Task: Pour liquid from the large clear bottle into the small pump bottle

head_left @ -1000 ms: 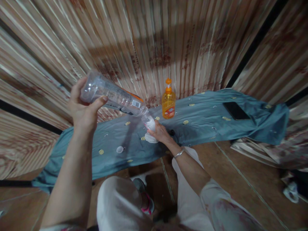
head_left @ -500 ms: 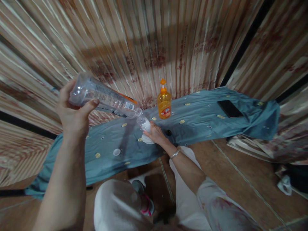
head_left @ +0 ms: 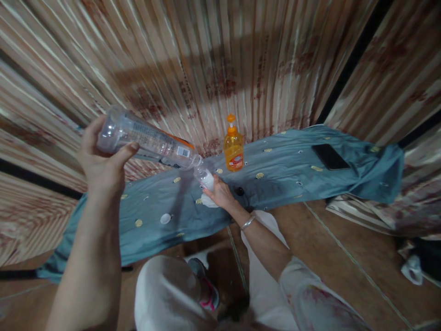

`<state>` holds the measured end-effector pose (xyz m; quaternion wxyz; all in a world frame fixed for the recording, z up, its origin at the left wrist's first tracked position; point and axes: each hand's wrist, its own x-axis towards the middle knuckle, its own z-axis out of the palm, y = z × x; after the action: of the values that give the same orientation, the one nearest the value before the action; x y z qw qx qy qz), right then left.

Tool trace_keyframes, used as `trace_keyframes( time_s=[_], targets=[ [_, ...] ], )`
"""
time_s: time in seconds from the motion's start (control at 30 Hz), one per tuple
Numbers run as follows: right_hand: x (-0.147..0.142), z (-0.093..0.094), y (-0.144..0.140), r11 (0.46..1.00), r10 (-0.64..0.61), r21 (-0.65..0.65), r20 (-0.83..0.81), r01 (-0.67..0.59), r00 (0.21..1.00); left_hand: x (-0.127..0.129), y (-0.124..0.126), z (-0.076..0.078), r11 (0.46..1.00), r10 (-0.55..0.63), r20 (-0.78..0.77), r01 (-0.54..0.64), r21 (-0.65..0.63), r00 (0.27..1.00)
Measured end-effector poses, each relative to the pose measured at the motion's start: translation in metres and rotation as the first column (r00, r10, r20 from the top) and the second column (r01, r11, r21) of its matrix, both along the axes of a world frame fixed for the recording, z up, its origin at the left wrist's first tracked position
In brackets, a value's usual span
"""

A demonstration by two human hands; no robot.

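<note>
The left hand [head_left: 103,161] holds a clear plastic bottle [head_left: 148,140] by its base end, thumb on the near side and fingers curled around the far side, the bottle tipped so its open mouth points down and away to the right. Just below that mouth, the right hand [head_left: 220,195] is closed around a small white bottle [head_left: 206,178], keeping it upright; the two openings nearly meet, though blur hides whether they touch. Under the right hand lies a white cloth [head_left: 209,201] on a blue-grey sheet [head_left: 282,174]. Beyond the right hand stands an orange pump bottle [head_left: 233,147], near but apart. A small dark cap [head_left: 240,191] sits just to its right, and a white cap [head_left: 166,219] lies to its left, below the tilted bottle. A black phone [head_left: 330,156] rests well off to the right. The sheet's near edge runs just under the right wrist, with open floor below. The left forearm rises steeply, and the right arm reaches forward, wrist low, with a bangle [head_left: 247,222] on it.
</note>
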<state>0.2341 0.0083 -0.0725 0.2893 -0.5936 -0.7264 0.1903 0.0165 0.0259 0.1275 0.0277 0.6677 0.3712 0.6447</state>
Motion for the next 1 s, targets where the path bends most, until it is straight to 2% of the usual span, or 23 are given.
trace_keyframes(
  time_s=[0.27,0.53,0.7,1.0],
  targets=[
    [0.000,0.002,0.000,1.000,0.005,-0.027,-0.006,-0.005,1.000,0.005,-0.003,0.003,0.999,0.021,0.025,-0.021,-0.037,0.999],
    [0.000,0.004,-0.001,0.999,0.007,-0.043,0.007,-0.006,1.000,0.005,-0.009,0.004,0.993,0.105,0.023,-0.104,-0.052,0.994],
    [0.000,0.006,-0.001,0.999,0.014,-0.046,0.023,-0.013,1.000,0.003,-0.015,0.000,0.988,0.144,0.076,-0.140,-0.061,0.987],
    [0.001,0.007,0.000,0.998,0.035,-0.045,0.043,-0.033,0.998,-0.003,-0.022,-0.002,0.990,0.139,0.042,-0.137,-0.039,0.989]
  ],
)
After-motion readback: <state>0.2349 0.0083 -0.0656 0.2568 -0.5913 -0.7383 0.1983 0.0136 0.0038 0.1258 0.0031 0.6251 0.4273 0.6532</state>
